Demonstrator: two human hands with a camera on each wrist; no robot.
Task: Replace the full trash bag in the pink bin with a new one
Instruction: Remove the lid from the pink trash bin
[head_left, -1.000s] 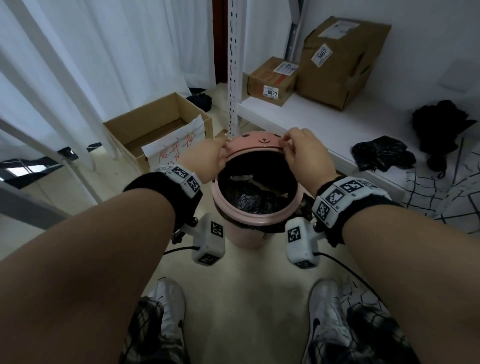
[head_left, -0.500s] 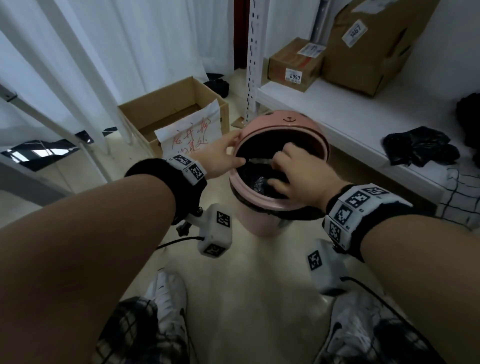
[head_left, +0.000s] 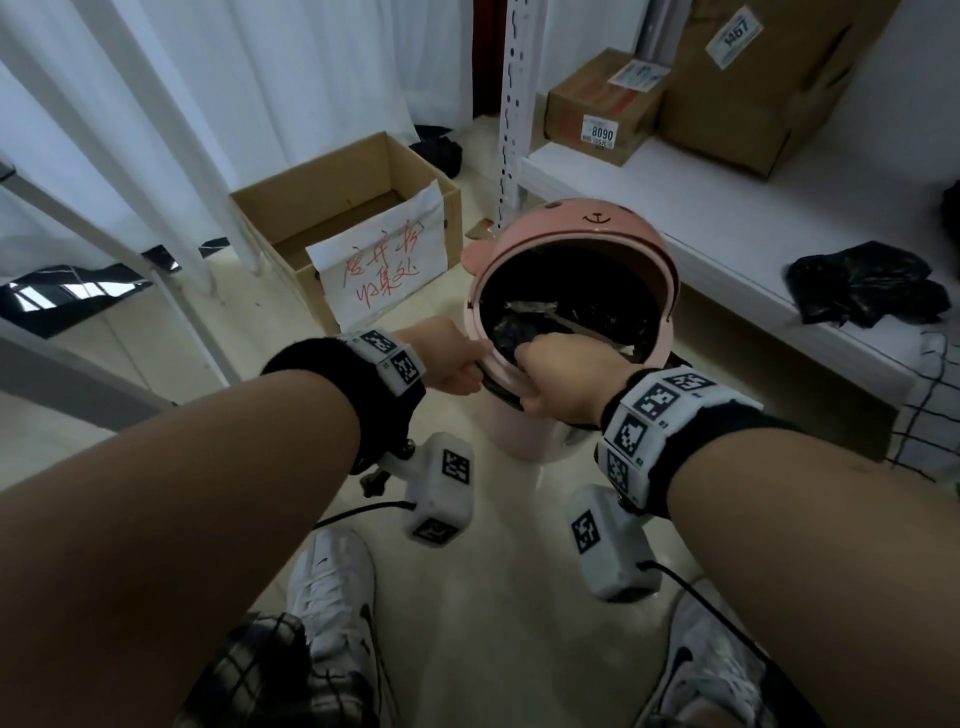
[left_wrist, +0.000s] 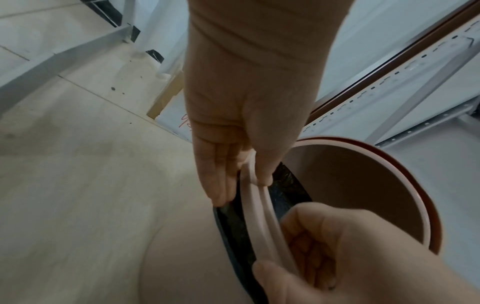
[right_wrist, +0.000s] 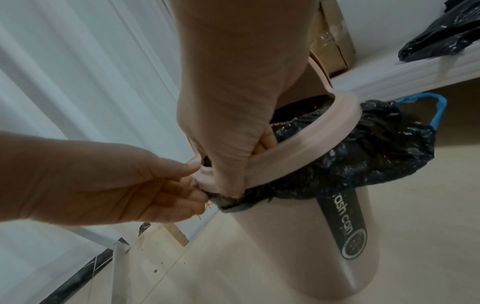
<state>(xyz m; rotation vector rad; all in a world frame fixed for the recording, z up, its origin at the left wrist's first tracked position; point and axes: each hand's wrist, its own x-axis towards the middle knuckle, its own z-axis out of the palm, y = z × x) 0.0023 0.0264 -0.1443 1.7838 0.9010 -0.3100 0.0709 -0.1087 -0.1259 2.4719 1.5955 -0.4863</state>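
From the head view, the bin (head_left: 524, 431) stands on the floor just in front of the shelf (head_left: 727, 208), tipped toward you, its lid (head_left: 571, 223) swung up and back so the mouth is clear. Your left hand (head_left: 452, 358) pinches the ring (head_left: 493, 366) at the near-left of the mouth, and your right hand (head_left: 561, 374) curls over the near edge; most likely you hold both points so the ring lifts evenly. The full bag (head_left: 545, 322) sits inside, still trapped. A spare black bag (head_left: 862, 283) lies on the shelf, right of the bin, probably for relining.

From the left wrist, your left hand (left_wrist: 233, 156) has its thumb on top of the ring (left_wrist: 255, 207) and its fingers under it, against the black film (left_wrist: 233, 226). The right hand (left_wrist: 324, 253) wraps the same ring nearer the camera.

From the right wrist, your right hand (right_wrist: 233, 144) hooks fingers inside the ring (right_wrist: 298, 148) while the left hand (right_wrist: 130, 176) pinches its edge. The bag's skirt (right_wrist: 363, 156) hangs out below the ring, showing why the ring must come off first. Its blue drawstring (right_wrist: 428, 107) pokes out on the far side, handy for tying.
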